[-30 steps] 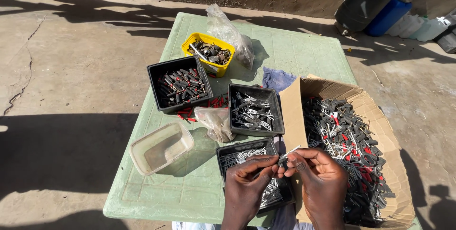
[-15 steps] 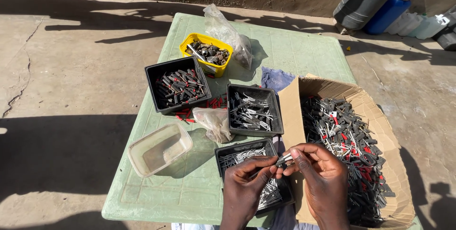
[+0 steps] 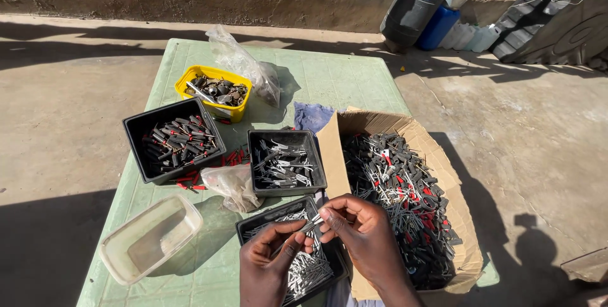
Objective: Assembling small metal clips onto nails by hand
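- Small metal pin (image 3: pixel 310 225), low in the frame's centre, is pinched between both hands over a black tray (image 3: pixel 297 262) of silver pins.
- Left hand (image 3: pixel 269 262) grips one end, right hand (image 3: pixel 361 234) the other (both closed on it).
- At right is a cardboard box (image 3: pixel 405 186) of mixed parts; at lower left, a clear plastic tub (image 3: pixel 151 238).
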